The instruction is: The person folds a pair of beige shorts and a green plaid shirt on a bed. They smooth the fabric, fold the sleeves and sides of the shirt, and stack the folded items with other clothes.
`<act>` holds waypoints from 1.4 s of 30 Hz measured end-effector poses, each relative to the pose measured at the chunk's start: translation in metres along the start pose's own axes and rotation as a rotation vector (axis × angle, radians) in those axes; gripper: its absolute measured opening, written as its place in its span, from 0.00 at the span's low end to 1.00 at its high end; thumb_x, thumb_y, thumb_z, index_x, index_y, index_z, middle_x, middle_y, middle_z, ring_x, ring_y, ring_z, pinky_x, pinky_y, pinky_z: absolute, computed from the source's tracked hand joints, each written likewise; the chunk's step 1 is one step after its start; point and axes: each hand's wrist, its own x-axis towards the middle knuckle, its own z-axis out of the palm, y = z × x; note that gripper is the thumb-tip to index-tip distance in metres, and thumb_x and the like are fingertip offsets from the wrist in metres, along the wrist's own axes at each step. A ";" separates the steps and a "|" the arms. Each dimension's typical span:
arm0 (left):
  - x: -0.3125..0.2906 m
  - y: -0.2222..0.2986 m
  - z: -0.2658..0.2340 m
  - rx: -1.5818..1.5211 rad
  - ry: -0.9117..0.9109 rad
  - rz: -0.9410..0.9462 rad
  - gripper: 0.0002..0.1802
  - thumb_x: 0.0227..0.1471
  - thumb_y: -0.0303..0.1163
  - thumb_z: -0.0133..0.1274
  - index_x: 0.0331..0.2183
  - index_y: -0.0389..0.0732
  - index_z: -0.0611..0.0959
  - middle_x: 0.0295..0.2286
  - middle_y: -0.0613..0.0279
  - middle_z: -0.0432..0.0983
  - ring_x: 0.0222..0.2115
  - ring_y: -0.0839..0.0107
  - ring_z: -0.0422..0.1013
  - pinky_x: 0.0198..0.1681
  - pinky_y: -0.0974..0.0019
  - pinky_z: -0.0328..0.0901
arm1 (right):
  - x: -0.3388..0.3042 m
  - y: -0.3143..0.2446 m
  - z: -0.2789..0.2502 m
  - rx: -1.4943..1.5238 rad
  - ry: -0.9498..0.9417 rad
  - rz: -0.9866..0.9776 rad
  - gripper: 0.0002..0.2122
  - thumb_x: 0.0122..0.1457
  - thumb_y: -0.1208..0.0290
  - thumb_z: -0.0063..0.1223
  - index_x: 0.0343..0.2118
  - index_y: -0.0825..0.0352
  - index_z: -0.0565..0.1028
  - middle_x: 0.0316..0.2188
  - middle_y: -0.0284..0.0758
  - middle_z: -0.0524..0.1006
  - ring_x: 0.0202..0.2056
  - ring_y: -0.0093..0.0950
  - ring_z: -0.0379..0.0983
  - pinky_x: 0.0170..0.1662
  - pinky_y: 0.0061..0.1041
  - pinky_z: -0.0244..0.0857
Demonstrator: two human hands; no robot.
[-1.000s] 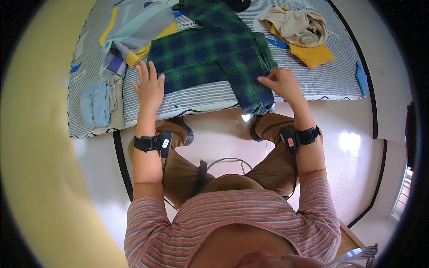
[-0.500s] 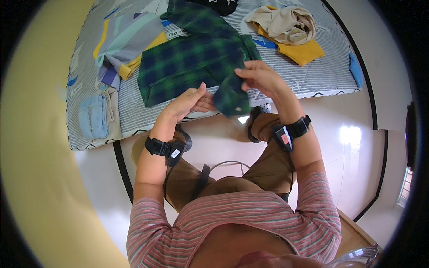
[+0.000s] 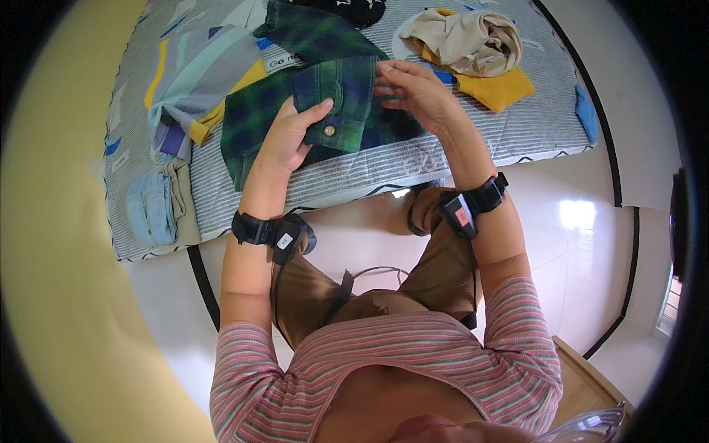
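One green checked shirt (image 3: 247, 122), on the bed (image 3: 384, 168), centre. Your left hand (image 3: 284, 140) grasps its buttoned cuff (image 3: 348, 114); your right hand (image 3: 421, 94) meets the cuff's right edge, grip unclear. Folded blue jeans (image 3: 150, 210), near left.

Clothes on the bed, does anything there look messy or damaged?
No damage stands out. The cream garment sits bunched on the yellow cloth, untidy compared with the folded blue denim. The striped garment is rumpled. The plaid shirt has a sleeve end held in the left hand, its button in place.
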 end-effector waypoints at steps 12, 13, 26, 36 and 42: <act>0.043 -0.063 -0.014 0.104 -0.013 -0.184 0.24 0.47 0.25 0.54 0.46 0.36 0.67 0.40 0.61 0.70 0.39 0.70 0.69 0.42 0.68 0.66 | 0.042 0.024 -0.002 -0.007 0.086 0.077 0.24 0.52 0.64 0.54 0.50 0.70 0.64 0.37 0.36 0.70 0.37 0.25 0.66 0.38 0.24 0.61; 0.043 -0.063 -0.012 0.099 0.020 -0.206 0.23 0.47 0.26 0.54 0.47 0.36 0.67 0.40 0.61 0.70 0.39 0.70 0.69 0.41 0.68 0.66 | 0.042 0.029 -0.002 -0.108 0.132 0.067 0.26 0.50 0.68 0.55 0.52 0.70 0.62 0.33 0.32 0.70 0.34 0.22 0.66 0.35 0.22 0.61; 0.053 -0.037 -0.008 0.406 0.239 -0.190 0.19 0.50 0.24 0.49 0.46 0.38 0.66 0.35 0.56 0.73 0.30 0.75 0.72 0.25 0.73 0.66 | 0.047 0.036 -0.003 -0.707 0.296 -0.141 0.33 0.40 0.82 0.54 0.54 0.67 0.61 0.18 0.29 0.68 0.21 0.18 0.63 0.26 0.17 0.59; 0.066 -0.063 -0.046 0.694 0.381 0.038 0.26 0.40 0.25 0.59 0.41 0.30 0.67 0.25 0.56 0.73 0.23 0.76 0.69 0.26 0.73 0.64 | 0.042 0.039 0.001 -0.968 0.319 -0.248 0.29 0.44 0.78 0.55 0.53 0.65 0.62 0.25 0.37 0.75 0.24 0.25 0.71 0.30 0.23 0.64; 0.067 -0.064 -0.049 0.824 0.400 0.078 0.20 0.38 0.27 0.60 0.33 0.31 0.69 0.22 0.56 0.71 0.20 0.76 0.67 0.24 0.72 0.62 | 0.052 0.042 -0.001 -0.675 0.224 -0.171 0.27 0.46 0.74 0.55 0.53 0.65 0.63 0.34 0.45 0.75 0.34 0.36 0.73 0.39 0.29 0.66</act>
